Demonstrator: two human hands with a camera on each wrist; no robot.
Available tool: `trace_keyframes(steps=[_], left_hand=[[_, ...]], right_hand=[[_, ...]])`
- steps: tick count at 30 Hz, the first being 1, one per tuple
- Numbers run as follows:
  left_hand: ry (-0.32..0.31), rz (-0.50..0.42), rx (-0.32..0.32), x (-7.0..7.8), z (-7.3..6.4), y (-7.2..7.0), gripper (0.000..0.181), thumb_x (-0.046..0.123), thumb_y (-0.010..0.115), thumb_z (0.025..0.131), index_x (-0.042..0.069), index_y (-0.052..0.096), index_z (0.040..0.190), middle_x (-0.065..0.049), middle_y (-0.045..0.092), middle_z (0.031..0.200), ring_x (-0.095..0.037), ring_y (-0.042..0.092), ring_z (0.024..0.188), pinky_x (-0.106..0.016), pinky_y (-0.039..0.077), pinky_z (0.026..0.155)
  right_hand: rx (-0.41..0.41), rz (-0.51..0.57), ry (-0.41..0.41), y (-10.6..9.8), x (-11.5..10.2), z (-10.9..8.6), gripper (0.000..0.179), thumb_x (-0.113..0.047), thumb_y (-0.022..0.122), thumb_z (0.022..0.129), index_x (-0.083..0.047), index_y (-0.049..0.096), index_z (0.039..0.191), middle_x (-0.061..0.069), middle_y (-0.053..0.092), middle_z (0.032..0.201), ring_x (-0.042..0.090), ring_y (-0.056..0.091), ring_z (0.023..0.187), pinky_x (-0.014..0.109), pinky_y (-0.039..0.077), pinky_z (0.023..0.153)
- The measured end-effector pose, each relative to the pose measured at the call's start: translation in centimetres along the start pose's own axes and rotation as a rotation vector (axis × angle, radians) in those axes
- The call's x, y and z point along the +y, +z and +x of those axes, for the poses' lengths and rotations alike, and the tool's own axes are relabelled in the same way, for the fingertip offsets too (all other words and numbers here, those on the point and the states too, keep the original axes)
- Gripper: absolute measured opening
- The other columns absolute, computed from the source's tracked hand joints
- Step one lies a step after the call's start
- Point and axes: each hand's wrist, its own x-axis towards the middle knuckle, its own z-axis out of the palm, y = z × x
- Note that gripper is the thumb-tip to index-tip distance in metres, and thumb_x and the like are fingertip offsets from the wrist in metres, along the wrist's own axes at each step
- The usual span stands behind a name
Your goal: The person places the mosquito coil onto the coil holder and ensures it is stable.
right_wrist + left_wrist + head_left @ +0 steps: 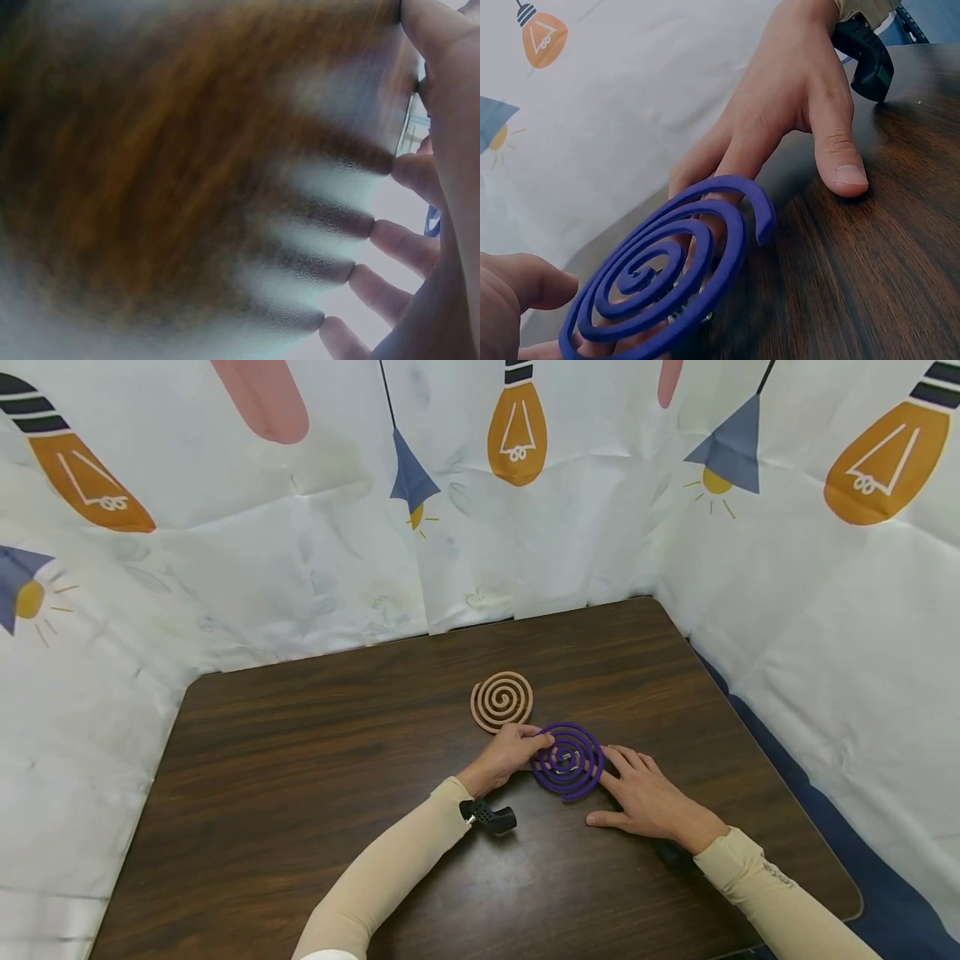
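Observation:
My left hand (510, 753) holds a purple mosquito coil (564, 760) by its left edge, thumb on top and fingers below. In the left wrist view the coil tilts over the wood. Through its gaps, parts of fingers and a small shiny metal piece (705, 316) show; what that piece is stays mostly hidden. Fingers spread, my right hand (651, 797) rests its fingertips on the tabletop, and its index finger reaches under the coil's right edge. A tan mosquito coil (504, 698) lies flat just beyond my left hand.
The dark wooden table (300, 777) reaches back to a white curtain (337, 552) printed with lamps and bulbs. A similar curtain hangs along the right side. Black devices sit at both wrists, the left wrist camera (491, 817) among them.

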Motion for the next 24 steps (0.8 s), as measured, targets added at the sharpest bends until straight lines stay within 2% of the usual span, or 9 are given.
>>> trace_keyframes(steps=[5, 12, 16, 19, 24], left_hand=[[-0.002, 0.011, 0.007, 0.0, -0.2, -0.3, 0.029, 0.017, 0.066, 0.100, -0.005, 0.070, 0.119, 0.001, 0.070, 0.091, -0.007, 0.067, 0.079, -0.030, 0.064, 0.082], [0.007, 0.004, 0.001, -0.1, -0.5, -0.6, 0.033, 0.011, 0.067, 0.097, -0.008, 0.066, 0.125, -0.001, 0.072, 0.090, -0.006, 0.068, 0.076, -0.028, 0.064, 0.079], [0.019, 0.012, -0.006, -0.1, -0.6, -0.8, 0.035, 0.007, 0.068, 0.096, -0.009, 0.064, 0.127, -0.013, 0.078, 0.098, -0.006, 0.069, 0.072, -0.028, 0.064, 0.078], [0.025, 0.021, -0.014, -0.1, -0.8, -0.9, 0.039, 0.007, 0.068, 0.096, -0.010, 0.063, 0.130, -0.022, 0.077, 0.109, -0.005, 0.069, 0.072, -0.029, 0.065, 0.082], [0.031, 0.022, -0.019, -0.4, -1.0, -1.0, 0.039, 0.008, 0.068, 0.096, -0.011, 0.062, 0.130, -0.025, 0.076, 0.111, -0.006, 0.070, 0.072, -0.031, 0.065, 0.084]], right_hand=[[-0.003, -0.008, 0.003, -0.1, -0.1, 0.0, 0.080, -0.071, 0.062, 0.091, -0.018, 0.054, 0.151, 0.020, 0.044, 0.158, 0.044, 0.042, 0.144, 0.067, 0.041, 0.110], [-0.024, -0.011, 0.013, -0.2, -0.2, -0.1, 0.080, -0.073, 0.059, 0.092, -0.020, 0.054, 0.152, 0.018, 0.040, 0.162, 0.045, 0.040, 0.145, 0.068, 0.040, 0.110], [-0.022, -0.019, 0.012, -0.4, -0.2, -0.2, 0.079, -0.072, 0.059, 0.092, -0.021, 0.053, 0.153, 0.017, 0.037, 0.165, 0.045, 0.040, 0.146, 0.067, 0.042, 0.109], [-0.028, -0.024, 0.009, -0.5, -0.1, -0.4, 0.078, -0.071, 0.059, 0.092, -0.022, 0.053, 0.153, 0.016, 0.034, 0.167, 0.045, 0.040, 0.147, 0.067, 0.042, 0.109], [-0.039, -0.013, 0.000, -0.5, 0.1, -1.0, 0.079, -0.071, 0.058, 0.093, -0.022, 0.051, 0.154, 0.016, 0.031, 0.169, 0.046, 0.037, 0.150, 0.067, 0.044, 0.108]])
